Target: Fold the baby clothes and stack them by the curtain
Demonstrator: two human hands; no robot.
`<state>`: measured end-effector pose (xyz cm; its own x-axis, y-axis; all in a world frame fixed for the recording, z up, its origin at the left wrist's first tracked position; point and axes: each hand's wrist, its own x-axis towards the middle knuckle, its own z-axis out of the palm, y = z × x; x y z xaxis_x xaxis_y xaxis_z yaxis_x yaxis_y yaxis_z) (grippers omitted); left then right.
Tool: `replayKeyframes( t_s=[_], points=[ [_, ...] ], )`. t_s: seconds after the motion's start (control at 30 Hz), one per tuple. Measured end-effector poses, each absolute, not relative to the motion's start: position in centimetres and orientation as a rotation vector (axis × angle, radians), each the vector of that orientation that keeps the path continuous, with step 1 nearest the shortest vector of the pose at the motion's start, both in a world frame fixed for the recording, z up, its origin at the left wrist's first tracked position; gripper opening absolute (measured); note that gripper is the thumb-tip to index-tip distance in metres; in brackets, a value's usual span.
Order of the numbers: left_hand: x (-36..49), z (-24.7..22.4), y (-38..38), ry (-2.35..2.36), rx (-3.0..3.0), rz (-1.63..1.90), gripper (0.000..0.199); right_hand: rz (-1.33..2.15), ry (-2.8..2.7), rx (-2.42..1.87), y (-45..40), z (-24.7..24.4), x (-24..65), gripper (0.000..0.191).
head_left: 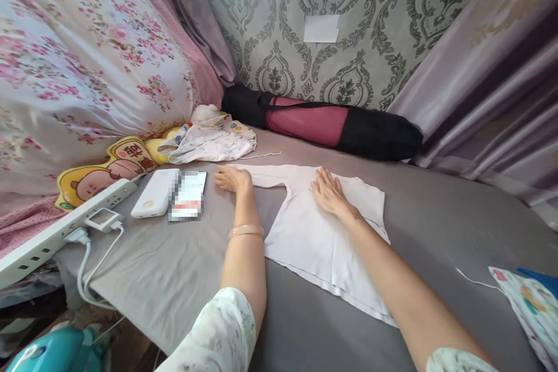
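A small white long-sleeved shirt [305,232] lies spread on the grey sheet, one sleeve stretched out to the left. At the end of that sleeve is my left hand [234,179], its fingers bent and closed at the cuff, which they partly hide. A pale bangle [246,231] circles my left forearm. My right hand [330,193] rests flat on the upper part of the shirt, fingers stretched out and holding nothing. My right forearm crosses above the shirt and covers part of its right side.
Left of my left hand lie a phone [187,196], a white power bank [156,193] and a power strip [70,224] with cables. Crumpled printed clothing [213,138] lies behind. A black and pink roll bag [305,122] lines the wall. Another printed cloth [529,302] is at right.
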<state>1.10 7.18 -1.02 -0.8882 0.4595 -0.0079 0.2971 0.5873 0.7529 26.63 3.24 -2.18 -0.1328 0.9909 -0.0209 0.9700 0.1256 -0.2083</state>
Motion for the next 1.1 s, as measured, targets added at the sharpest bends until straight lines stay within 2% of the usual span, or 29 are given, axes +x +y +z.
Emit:
replayKeyframes(
  t_s=[0.23, 0.4, 0.5, 0.67, 0.8, 1.1],
  points=[
    [0.0, -1.5, 7.6, 2.404, 0.702, 1.351, 0.040, 0.367, -2.259, -1.987, 3.6, -2.6, 25.0, 0.061],
    [-0.1, -1.1, 7.6, 2.247, 0.805, 1.362, 0.034, 0.216, -2.247, -1.805, 4.7, -1.8, 24.1, 0.044],
    [-0.1, -0.6, 8.3, 2.172, 0.813, 1.501, 0.040, 0.291, -2.287, -1.686, 5.5, -1.6, 22.9, 0.040],
    [-0.8, 0.0, 10.6, 1.563, 0.485, 1.811, 0.049, 0.404, -2.308, -1.783, 6.0, -1.5, 21.9, 0.037],
    [-0.9, 0.2, 11.4, 1.225, 0.488, 1.808, 0.042, 0.512, -2.393, -1.848, 6.0, -0.8, 22.0, 0.052],
    [1.2, 2.5, 10.6, 0.882, 0.537, 1.859, 0.032, 0.795, -2.416, -2.072, 7.2, 1.9, 20.7, 0.089]
  ],
)
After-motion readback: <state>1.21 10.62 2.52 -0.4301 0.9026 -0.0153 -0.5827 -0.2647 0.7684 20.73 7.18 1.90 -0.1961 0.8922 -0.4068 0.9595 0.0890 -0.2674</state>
